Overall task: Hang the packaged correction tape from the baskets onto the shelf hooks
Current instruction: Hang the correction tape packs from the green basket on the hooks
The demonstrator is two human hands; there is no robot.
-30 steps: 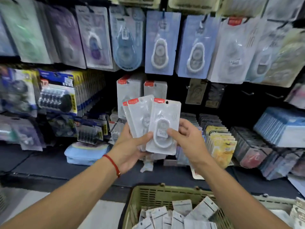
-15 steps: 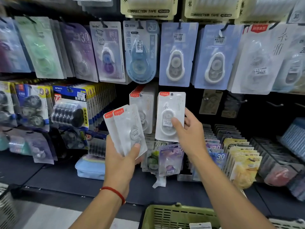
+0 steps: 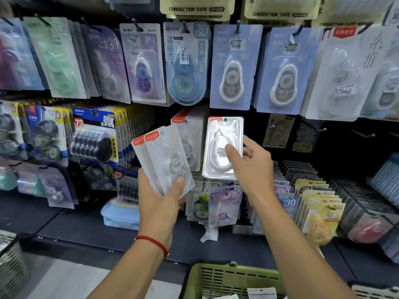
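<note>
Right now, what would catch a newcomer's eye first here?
Centre frame, the right hand holds a single clear correction tape pack up toward the shelf, beside a hanging row of matching packs. Just left, the left hand grips a fanned stack of packs. A green basket sits at the bottom edge.

A clear blister pack of correction tape (image 3: 223, 147) with a red corner tab is held upright in the right hand (image 3: 251, 167), raised before the shelf beside a hanging row of like packs (image 3: 189, 139). Two more packs (image 3: 164, 162) — same clear plastic, red labels — fan out tilted leftward in the left hand (image 3: 159, 203). Below sits a green basket (image 3: 228, 279) with a few packs inside.
</note>
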